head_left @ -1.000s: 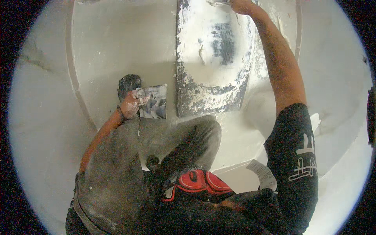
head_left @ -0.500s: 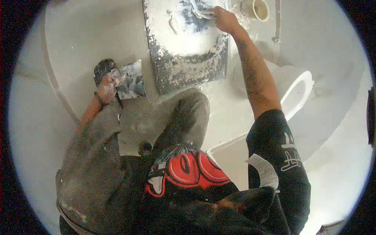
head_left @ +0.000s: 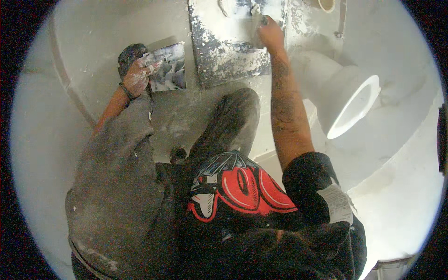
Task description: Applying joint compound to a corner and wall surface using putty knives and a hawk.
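Note:
My right hand point(head_left: 270, 35) is closed on a putty knife point(head_left: 256, 25) whose blade is smeared white and blurred. It is over a dark board point(head_left: 210, 63) coated with white paste, streaked and patchy toward its near edge. At the left, my left hand point(head_left: 137, 77), paste on its fingers, grips the edge of a flat rectangular plate point(head_left: 169, 67) with a mottled, shiny grey face. Whether the plate has a handle is hidden. That hand rests by my dark shoe point(head_left: 130, 57), beside the board.
Right of my forearm, a white flared vessel point(head_left: 345, 98) lies tilted, its oval rim toward me. A beige cup-like container point(head_left: 326, 4) is cut off at the top edge. Dried white spatters mark the pale floor point(head_left: 93, 42). My bent knee point(head_left: 242, 100) is close to the board.
My right hand with the putty knife has come toward me across the board. The whole view has shifted, so board and plate appear higher. My left hand keeps its grip.

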Available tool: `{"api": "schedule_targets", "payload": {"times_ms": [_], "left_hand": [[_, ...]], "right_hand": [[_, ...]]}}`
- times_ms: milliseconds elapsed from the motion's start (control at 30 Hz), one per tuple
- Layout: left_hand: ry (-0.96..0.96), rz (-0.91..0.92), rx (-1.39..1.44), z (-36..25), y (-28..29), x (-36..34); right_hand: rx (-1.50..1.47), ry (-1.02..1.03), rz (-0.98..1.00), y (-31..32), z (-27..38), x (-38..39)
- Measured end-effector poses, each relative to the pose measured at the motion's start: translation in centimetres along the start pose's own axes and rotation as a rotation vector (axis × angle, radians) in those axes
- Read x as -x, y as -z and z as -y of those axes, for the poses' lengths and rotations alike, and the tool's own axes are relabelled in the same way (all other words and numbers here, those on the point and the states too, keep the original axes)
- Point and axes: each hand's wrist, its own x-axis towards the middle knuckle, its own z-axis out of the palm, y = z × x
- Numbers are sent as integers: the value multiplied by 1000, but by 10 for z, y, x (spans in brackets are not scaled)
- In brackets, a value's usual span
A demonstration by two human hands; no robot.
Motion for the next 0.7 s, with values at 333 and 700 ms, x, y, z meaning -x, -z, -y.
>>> {"api": "schedule_targets", "payload": {"times_ms": [333,700], "left_hand": [[-228,23,-141,12,16,27],[-296,-5,-294,14,10,19]], "right_hand": [[-513,62,207,8,21,-60],[243,738,33,5,124,-96]]}}
